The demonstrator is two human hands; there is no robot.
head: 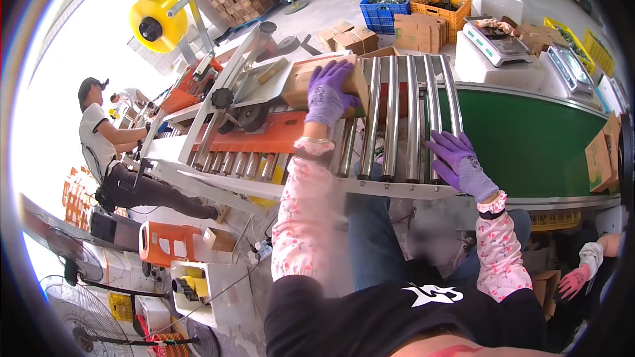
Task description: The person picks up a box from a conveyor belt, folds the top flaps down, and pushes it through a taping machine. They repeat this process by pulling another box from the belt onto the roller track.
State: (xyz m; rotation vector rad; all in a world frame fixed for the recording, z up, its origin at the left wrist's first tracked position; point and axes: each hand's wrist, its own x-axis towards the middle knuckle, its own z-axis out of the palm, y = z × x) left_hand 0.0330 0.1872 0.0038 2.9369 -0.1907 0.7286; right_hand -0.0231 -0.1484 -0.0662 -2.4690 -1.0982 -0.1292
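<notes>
A closed cardboard box (298, 84) lies on the metal rollers at the mouth of a carton-sealing machine (253, 126). My left hand (327, 91), in a purple-coated work glove, grips the box with its fingers spread over the near side and the thumb towards the right end. Part of the box is hidden behind that hand and the machine's metal plate. Farther right, my right hand (461, 164) wears a matching glove. Its fingers are apart and hold nothing; they rest at the near ends of the roller conveyor's (390, 119) rightmost rollers.
A green belt (526, 144) adjoins the rollers, with folded cartons (603, 156) at its far right. A yellow tape roll (158, 22) hangs above the machine. Beyond stand scales (496, 42) and blue (384, 15) and orange crates (451, 20). Co-workers (106, 134) are at left; another's gloved hand (574, 281) shows lower right.
</notes>
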